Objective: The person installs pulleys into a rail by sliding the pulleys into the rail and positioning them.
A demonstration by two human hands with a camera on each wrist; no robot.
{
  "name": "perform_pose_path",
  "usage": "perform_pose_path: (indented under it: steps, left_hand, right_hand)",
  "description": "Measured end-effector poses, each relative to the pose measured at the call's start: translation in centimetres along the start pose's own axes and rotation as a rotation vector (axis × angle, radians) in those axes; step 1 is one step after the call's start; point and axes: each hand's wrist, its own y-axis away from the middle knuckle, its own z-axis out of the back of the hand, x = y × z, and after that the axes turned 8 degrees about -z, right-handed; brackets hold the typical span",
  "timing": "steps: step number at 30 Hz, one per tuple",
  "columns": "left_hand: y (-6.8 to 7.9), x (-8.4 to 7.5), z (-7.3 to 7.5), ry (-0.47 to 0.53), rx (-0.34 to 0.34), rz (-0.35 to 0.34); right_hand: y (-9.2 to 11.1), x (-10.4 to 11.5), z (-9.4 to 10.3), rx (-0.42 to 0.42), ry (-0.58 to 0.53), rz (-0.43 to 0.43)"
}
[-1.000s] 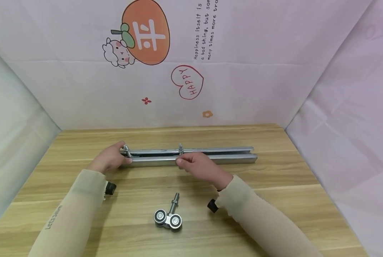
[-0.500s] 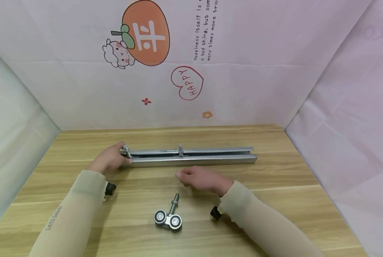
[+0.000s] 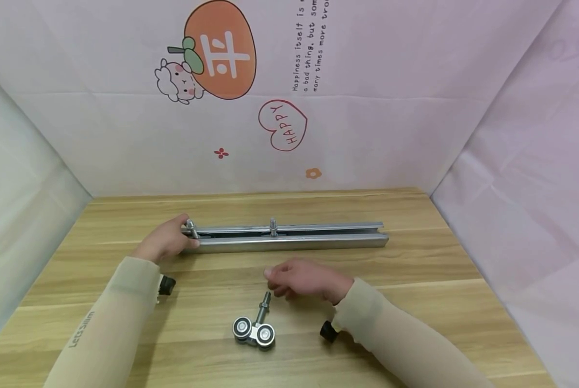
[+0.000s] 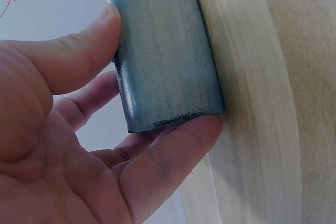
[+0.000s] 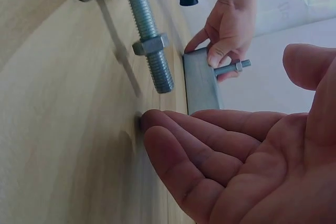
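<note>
A long silver channel rail (image 3: 328, 242) lies across the far part of the wooden table, slot facing up. At its left end my left hand (image 3: 165, 237) grips it, thumb on the near side; the left wrist view shows fingers around the end of the rail (image 4: 163, 51). Two threaded bolts stand up from the slot, one bolt (image 3: 191, 226) beside that hand and another bolt (image 3: 273, 227) mid-rail. A roller trolley (image 3: 254, 331) with black-rimmed wheels and a nutted bolt lies nearer. Right beside its bolt tip, my right hand (image 3: 309, 278) holds nothing, palm facing it, fingers loosely extended.
The wooden table (image 3: 406, 334) extends around the rail and trolley. A white printed cloth (image 3: 367, 140) rises behind the table, and plain white cloth (image 3: 522, 205) walls in the sides. Black camera mounts (image 3: 166, 284) sit at both wrists.
My right hand has left the mid-rail bolt and come back toward the trolley's bolt tip, its fingers loosening. The left hand, rail and trolley stay where they were.
</note>
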Motion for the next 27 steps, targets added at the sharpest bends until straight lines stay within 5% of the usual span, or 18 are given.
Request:
perform_pose_path:
  steps: [12, 27]
  left_hand:
    - [0.0, 0.1, 0.0, 0.008, -0.001, 0.001]
    - [0.0, 0.1, -0.1, 0.013, 0.002, 0.005]
  right_hand:
    - [-0.3, -0.3, -0.9, 0.075, -0.144, 0.046]
    - [-0.1, 0.0, -2.0, 0.167, -0.509, -0.068]
